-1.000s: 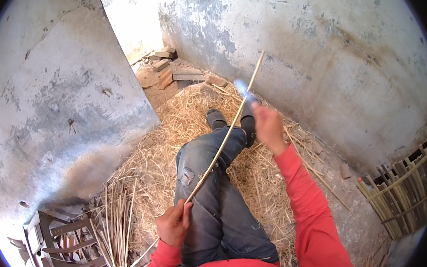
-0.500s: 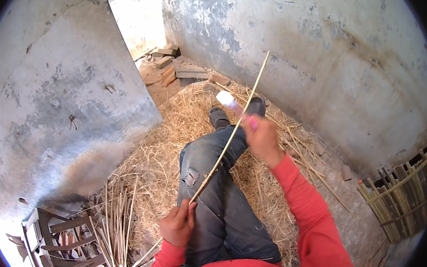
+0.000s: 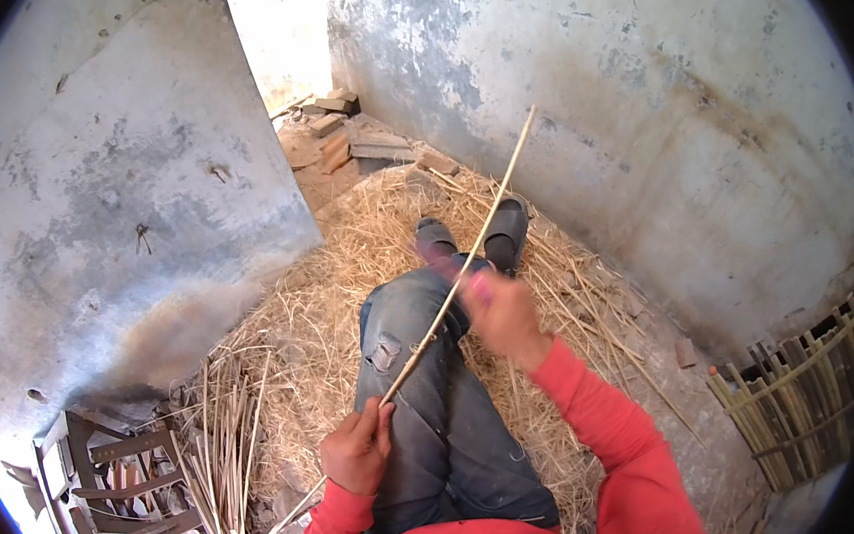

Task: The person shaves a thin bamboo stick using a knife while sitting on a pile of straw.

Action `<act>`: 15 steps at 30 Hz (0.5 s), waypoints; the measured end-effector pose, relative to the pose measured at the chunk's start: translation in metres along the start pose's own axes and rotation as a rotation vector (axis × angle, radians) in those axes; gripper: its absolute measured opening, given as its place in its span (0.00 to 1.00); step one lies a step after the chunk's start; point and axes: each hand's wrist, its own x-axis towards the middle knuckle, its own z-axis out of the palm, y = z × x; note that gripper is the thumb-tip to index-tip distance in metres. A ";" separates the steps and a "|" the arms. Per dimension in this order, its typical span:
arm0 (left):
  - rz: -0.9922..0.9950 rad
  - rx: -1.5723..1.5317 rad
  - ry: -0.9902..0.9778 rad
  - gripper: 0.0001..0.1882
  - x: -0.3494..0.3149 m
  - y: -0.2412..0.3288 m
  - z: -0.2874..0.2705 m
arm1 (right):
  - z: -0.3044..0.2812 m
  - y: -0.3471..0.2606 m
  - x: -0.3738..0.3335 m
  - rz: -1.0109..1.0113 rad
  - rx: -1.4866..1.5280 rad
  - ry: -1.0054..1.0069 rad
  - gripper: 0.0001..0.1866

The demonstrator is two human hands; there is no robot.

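A long, thin bamboo stick (image 3: 502, 196) slants from the lower left up to the far right, across my legs. My left hand (image 3: 357, 447) is closed round its lower part, over my thigh, and the near end runs on behind that wrist. My right hand (image 3: 504, 318) is closed on a pink-handled knife (image 3: 482, 291), right beside the middle of the stick. Motion smears the blade, so I cannot tell whether it touches the stick.
Straw (image 3: 311, 321) covers the floor round my legs. Several bamboo sticks (image 3: 223, 454) lie in a heap at the left, beside a brown frame (image 3: 129, 491). A slatted bamboo basket (image 3: 808, 393) stands at the right. Bricks (image 3: 331, 124) lie by the far walls.
My right hand has come nearer and leftward along the stick with the knife. The bright blade, plain before, is now a blur. My left hand stays in about the same place.
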 end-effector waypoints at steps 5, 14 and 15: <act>-0.039 -0.061 0.003 0.10 -0.005 -0.004 0.002 | 0.011 -0.042 -0.054 -0.098 -0.001 -0.264 0.22; 0.083 0.106 -0.010 0.14 -0.028 -0.036 -0.026 | -0.054 0.055 0.065 0.132 -0.165 0.323 0.25; 0.083 0.112 -0.014 0.14 -0.034 -0.044 -0.031 | -0.055 0.057 0.069 0.137 -0.160 0.322 0.25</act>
